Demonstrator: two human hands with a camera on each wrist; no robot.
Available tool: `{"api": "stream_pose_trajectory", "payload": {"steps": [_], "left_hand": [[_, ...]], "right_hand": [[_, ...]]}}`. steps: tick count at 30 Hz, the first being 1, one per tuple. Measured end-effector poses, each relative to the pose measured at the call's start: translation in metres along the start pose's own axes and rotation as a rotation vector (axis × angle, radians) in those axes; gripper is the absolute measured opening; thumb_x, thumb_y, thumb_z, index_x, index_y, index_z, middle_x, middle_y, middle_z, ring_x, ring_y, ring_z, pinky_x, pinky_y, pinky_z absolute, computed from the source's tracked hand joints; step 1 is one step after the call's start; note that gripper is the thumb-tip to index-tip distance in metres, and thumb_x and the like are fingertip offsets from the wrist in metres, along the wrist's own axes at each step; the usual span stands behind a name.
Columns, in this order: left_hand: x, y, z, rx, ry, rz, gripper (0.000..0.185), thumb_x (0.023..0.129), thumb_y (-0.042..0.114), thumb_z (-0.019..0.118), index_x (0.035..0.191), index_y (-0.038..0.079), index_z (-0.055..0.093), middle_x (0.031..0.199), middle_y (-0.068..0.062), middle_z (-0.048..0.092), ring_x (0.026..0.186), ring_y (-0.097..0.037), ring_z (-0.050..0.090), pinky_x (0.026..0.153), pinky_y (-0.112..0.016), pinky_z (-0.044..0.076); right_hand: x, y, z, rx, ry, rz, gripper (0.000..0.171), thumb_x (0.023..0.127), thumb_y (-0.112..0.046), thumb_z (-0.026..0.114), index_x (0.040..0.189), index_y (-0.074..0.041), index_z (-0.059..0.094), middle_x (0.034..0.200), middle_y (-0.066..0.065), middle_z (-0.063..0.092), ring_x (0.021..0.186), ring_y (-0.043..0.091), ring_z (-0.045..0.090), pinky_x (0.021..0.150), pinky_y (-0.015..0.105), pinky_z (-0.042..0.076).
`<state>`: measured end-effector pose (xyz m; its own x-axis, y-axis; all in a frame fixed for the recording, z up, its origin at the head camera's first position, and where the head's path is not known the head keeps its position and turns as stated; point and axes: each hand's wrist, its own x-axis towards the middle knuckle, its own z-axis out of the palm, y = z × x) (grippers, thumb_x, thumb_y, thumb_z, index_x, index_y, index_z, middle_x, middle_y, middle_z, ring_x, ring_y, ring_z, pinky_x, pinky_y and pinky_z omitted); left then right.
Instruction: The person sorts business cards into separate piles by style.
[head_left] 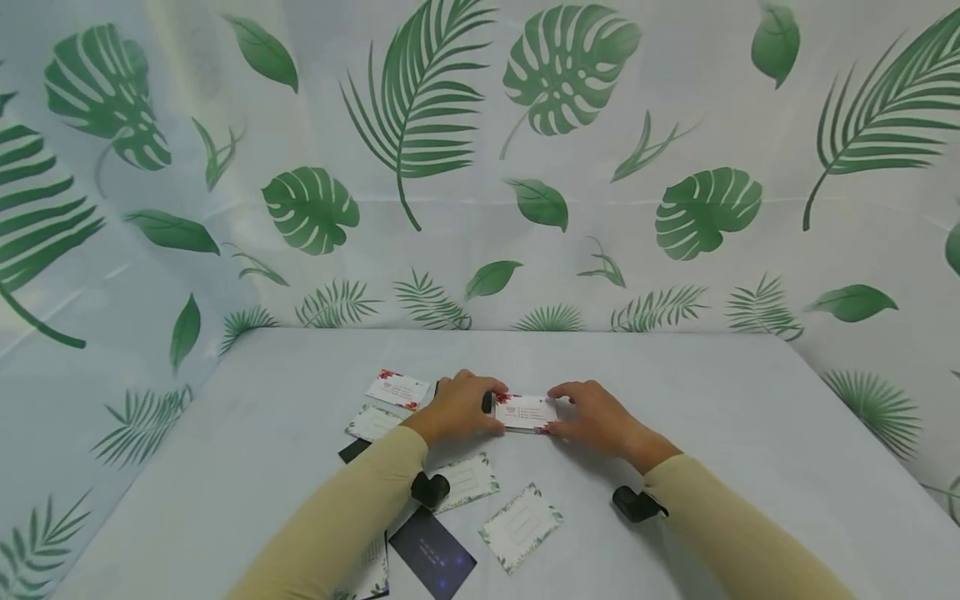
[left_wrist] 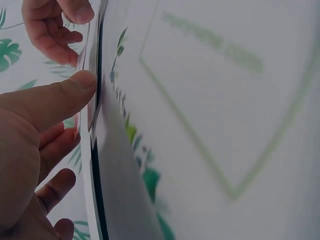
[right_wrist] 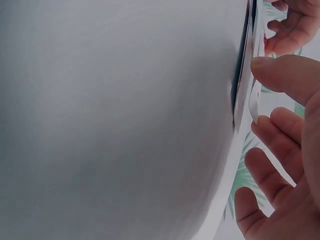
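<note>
Near the middle of the table lies a small stack of white business cards (head_left: 527, 412) with red flower corners, a dark edge showing at its left end. My left hand (head_left: 461, 407) pinches the left end between thumb and forefinger. At the opposite end, my right hand (head_left: 598, 418) grips the cards the same way. In the right wrist view, a thin card edge (right_wrist: 254, 102) bends slightly between the thumb and fingers, above other cards. The left wrist view shows the left thumb (left_wrist: 82, 86) on the near edge; most of the top face is hidden there.
Left of the stack lie a red-flowered card (head_left: 398, 389) and a green-leaf card (head_left: 372, 423). Closer to me are another leaf card (head_left: 472, 481), a tilted leaf card (head_left: 522, 528) and a dark blue card (head_left: 433, 552). My left sleeve partly covers several cards. Leaf-patterned cloth (head_left: 465, 250) stands behind the table.
</note>
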<state>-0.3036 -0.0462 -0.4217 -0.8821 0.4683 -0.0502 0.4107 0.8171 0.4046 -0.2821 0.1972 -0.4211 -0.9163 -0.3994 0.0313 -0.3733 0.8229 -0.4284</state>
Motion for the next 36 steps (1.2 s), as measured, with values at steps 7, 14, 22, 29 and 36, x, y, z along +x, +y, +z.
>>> {"api": "stream_pose_trajectory", "payload": {"steps": [7, 14, 22, 29, 36], "left_hand": [[0.0016, 0.0063, 0.0065, 0.005, -0.015, -0.001, 0.058, 0.083, 0.040, 0.083, 0.134, 0.024, 0.064, 0.124, 0.006, 0.064, 0.119, -0.021, 0.048, 0.097, -0.046, 0.032], [0.0014, 0.0087, 0.0059, 0.027, -0.036, -0.022, 0.059, 0.085, 0.043, 0.080, 0.138, 0.026, 0.060, 0.127, 0.005, 0.063, 0.124, -0.022, 0.046, 0.101, -0.052, 0.028], [-0.0012, 0.0081, 0.0066, 0.022, -0.029, -0.044, 0.059, 0.084, 0.045, 0.080, 0.137, 0.024, 0.062, 0.125, 0.005, 0.063, 0.121, -0.024, 0.047, 0.097, -0.053, 0.027], [-0.0031, 0.0089, 0.0052, 0.004, -0.023, -0.068, 0.057, 0.085, 0.042, 0.080, 0.136, 0.023, 0.063, 0.125, 0.002, 0.063, 0.122, -0.026, 0.047, 0.097, -0.054, 0.027], [-0.0037, 0.0078, 0.0065, -0.014, -0.015, -0.062, 0.056, 0.085, 0.040, 0.080, 0.136, 0.024, 0.063, 0.123, 0.001, 0.063, 0.120, -0.025, 0.048, 0.096, -0.053, 0.027]], "right_hand": [[-0.0065, 0.0053, 0.0028, 0.019, 0.015, 0.002, 0.046, 0.087, -0.020, 0.079, 0.126, 0.001, 0.064, 0.122, 0.017, 0.064, 0.109, 0.035, 0.059, 0.093, 0.051, 0.046], [-0.0077, 0.0086, 0.0025, 0.037, 0.008, 0.010, 0.048, 0.088, -0.020, 0.079, 0.128, 0.000, 0.062, 0.123, 0.016, 0.063, 0.109, 0.033, 0.059, 0.095, 0.052, 0.045], [-0.0082, 0.0106, 0.0043, 0.078, -0.013, 0.048, 0.056, 0.087, -0.022, 0.080, 0.133, 0.001, 0.059, 0.130, 0.017, 0.061, 0.114, 0.034, 0.058, 0.099, 0.052, 0.044], [-0.0079, 0.0096, 0.0058, 0.079, -0.006, 0.065, 0.051, 0.087, -0.020, 0.079, 0.131, 0.000, 0.061, 0.127, 0.015, 0.062, 0.113, 0.033, 0.057, 0.099, 0.053, 0.043], [-0.0073, 0.0054, 0.0060, 0.081, -0.011, 0.065, 0.051, 0.088, -0.022, 0.079, 0.130, 0.000, 0.061, 0.126, 0.014, 0.062, 0.113, 0.033, 0.057, 0.099, 0.052, 0.042]]}}
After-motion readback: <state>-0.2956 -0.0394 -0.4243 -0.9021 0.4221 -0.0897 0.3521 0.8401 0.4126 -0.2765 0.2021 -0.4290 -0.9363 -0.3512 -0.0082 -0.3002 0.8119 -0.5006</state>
